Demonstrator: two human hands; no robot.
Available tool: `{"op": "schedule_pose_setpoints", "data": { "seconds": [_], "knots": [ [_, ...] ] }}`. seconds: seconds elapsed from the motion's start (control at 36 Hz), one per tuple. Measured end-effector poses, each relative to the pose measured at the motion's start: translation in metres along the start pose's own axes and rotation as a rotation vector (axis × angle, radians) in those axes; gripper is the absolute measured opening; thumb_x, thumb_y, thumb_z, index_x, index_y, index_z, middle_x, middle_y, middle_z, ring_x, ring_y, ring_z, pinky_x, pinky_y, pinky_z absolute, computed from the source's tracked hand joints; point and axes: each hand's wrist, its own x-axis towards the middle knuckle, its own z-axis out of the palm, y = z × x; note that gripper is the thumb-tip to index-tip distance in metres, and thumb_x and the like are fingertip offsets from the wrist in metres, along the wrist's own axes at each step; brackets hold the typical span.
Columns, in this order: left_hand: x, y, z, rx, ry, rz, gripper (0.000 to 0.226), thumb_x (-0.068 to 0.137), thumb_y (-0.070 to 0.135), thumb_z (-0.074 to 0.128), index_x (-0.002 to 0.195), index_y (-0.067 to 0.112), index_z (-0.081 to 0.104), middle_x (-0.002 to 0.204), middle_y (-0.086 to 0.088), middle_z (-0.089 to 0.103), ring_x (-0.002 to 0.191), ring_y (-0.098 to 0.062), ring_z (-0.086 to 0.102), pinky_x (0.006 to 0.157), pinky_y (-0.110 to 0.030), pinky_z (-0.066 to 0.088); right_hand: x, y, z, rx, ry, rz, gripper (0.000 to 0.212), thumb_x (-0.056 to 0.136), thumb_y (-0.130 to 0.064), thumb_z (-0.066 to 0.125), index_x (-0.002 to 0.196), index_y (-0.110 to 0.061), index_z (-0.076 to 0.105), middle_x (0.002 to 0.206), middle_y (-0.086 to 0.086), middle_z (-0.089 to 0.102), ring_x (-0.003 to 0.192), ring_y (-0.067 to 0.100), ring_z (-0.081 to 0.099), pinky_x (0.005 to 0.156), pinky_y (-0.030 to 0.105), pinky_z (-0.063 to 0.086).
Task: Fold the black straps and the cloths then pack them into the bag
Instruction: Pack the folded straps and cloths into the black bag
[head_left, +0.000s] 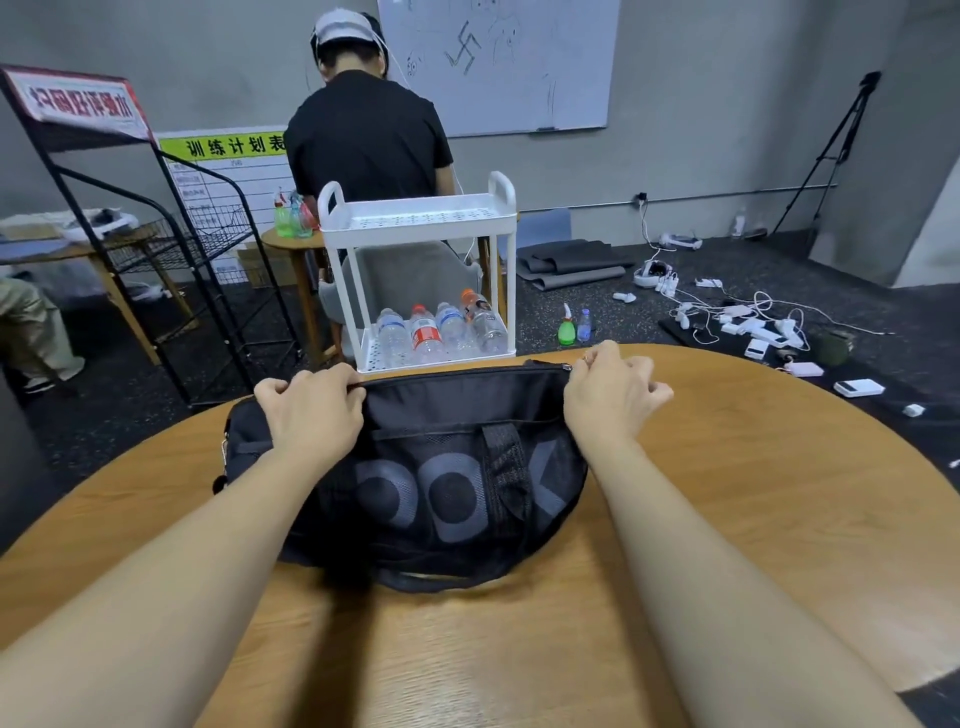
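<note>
Both hands (317, 410) on bag (447, 467) top.

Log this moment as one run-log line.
stage: bag closing | left hand: grips bag top edge | right hand: pinches zipper pull at far end | bag: on round table

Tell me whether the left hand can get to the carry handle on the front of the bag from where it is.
Probably yes. The left hand grips the bag's top edge, and the carry handle lies exposed on the near face, nothing covering it. It would have to let go first.
</note>
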Motion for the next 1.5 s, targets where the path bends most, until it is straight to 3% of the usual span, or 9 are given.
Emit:
{"op": "schedule_pose_setpoints", "data": {
  "seconds": [0.11, 0.25, 0.5, 0.64, 0.81, 0.94, 1.22, 1.36, 1.5],
  "knots": [
    [0.002, -0.012, 0.004, -0.100, -0.020, 0.058, 0.019, 0.099, 0.035, 0.051, 0.108, 0.028, 0.066, 0.094, 0.004, 0.067, 0.108, -0.022, 0.054, 0.095, -0.040, 0.021, -0.010, -0.018, 0.002, -0.049, -0.080, -0.257, 0.040, 0.096, -0.045, 0.053, 0.128, -0.020, 0.052, 0.117, 0.004, 0.061, 0.123, 0.024, 0.039, 0.099, 0.042, 0.024],
    [0.002, -0.027, 0.007, -0.103, -0.007, 0.106, 0.033, 0.094, 0.051, 0.054, 0.115, 0.030, 0.068, 0.114, 0.004, 0.066, 0.116, -0.023, 0.052, 0.096, -0.043, 0.023, -0.025, -0.031, 0.026, -0.136, -0.162, -0.552, 0.056, 0.086, -0.067, 0.051, 0.119, -0.023, 0.054, 0.126, -0.004, 0.057, 0.125, 0.023, 0.036, 0.099, 0.043, 0.020],
    [0.012, -0.060, 0.017, -0.175, -0.034, 0.122, 0.030, 0.093, 0.048, 0.058, 0.091, 0.019, 0.064, 0.102, 0.000, 0.064, 0.107, -0.025, 0.054, 0.097, -0.040, 0.025, -0.019, -0.019, 0.052, -0.220, -0.222, -0.516, 0.063, 0.084, -0.075, 0.042, 0.113, -0.023, 0.063, 0.124, 0.000, 0.055, 0.125, 0.023, 0.033, 0.104, 0.041, 0.009],
    [0.014, -0.059, 0.023, -0.241, -0.051, 0.123, 0.031, 0.095, 0.048, 0.054, 0.082, 0.020, 0.054, 0.074, 0.003, 0.057, 0.093, -0.031, 0.059, 0.091, -0.040, 0.034, -0.016, -0.019, 0.060, -0.141, -0.259, -0.474, 0.049, 0.090, -0.064, 0.047, 0.088, -0.017, 0.060, 0.089, -0.001, 0.058, 0.108, 0.024, 0.048, 0.107, 0.037, 0.010],
    [0.011, -0.058, 0.025, -0.175, -0.088, 0.080, 0.045, 0.095, 0.059, 0.044, 0.086, 0.015, 0.051, 0.088, -0.013, 0.069, 0.089, -0.039, 0.061, 0.068, -0.039, 0.041, -0.012, -0.021, 0.063, -0.098, -0.210, -0.491, 0.055, 0.090, -0.064, 0.049, 0.061, -0.021, 0.031, 0.055, -0.009, 0.038, 0.069, 0.026, 0.047, 0.094, 0.034, 0.029],
    [0.008, -0.047, 0.015, -0.281, -0.107, 0.001, 0.050, 0.093, 0.063, 0.042, 0.084, 0.014, 0.051, 0.078, -0.002, 0.063, 0.083, -0.034, 0.058, 0.063, -0.038, 0.036, -0.014, -0.029, 0.048, -0.118, -0.206, -0.425, 0.062, 0.083, -0.075, 0.043, 0.062, -0.018, 0.031, 0.054, -0.003, 0.041, 0.063, 0.028, 0.038, 0.068, 0.034, 0.016],
    [0.021, -0.029, -0.026, -0.477, -0.015, -0.100, 0.050, 0.092, 0.059, 0.052, 0.079, 0.011, 0.051, 0.073, 0.003, 0.053, 0.079, -0.027, 0.051, 0.061, -0.036, 0.033, -0.003, -0.055, 0.009, 0.020, -0.168, -0.406, 0.062, 0.083, -0.076, 0.045, 0.064, -0.018, 0.034, 0.059, -0.004, 0.043, 0.068, 0.028, 0.042, 0.072, 0.037, 0.019],
    [0.037, -0.026, -0.042, -0.547, 0.005, -0.125, 0.051, 0.091, 0.058, 0.055, 0.068, 0.014, 0.045, 0.069, 0.000, 0.051, 0.074, -0.027, 0.051, 0.063, -0.037, 0.035, 0.014, -0.072, 0.000, 0.033, -0.167, -0.398, 0.064, 0.081, -0.077, 0.045, 0.065, -0.016, 0.039, 0.060, -0.003, 0.045, 0.069, 0.028, 0.043, 0.091, 0.042, 0.030],
    [0.061, -0.025, -0.046, -0.657, 0.008, -0.101, 0.054, 0.089, 0.053, 0.061, 0.060, 0.012, 0.042, 0.061, -0.002, 0.046, 0.064, -0.023, 0.048, 0.062, -0.036, 0.034, 0.034, -0.085, -0.005, 0.064, -0.140, -0.416, 0.065, 0.079, -0.077, 0.049, 0.068, -0.013, 0.044, 0.064, 0.001, 0.051, 0.071, 0.029, 0.045, 0.074, 0.037, 0.025]
  ]
}}
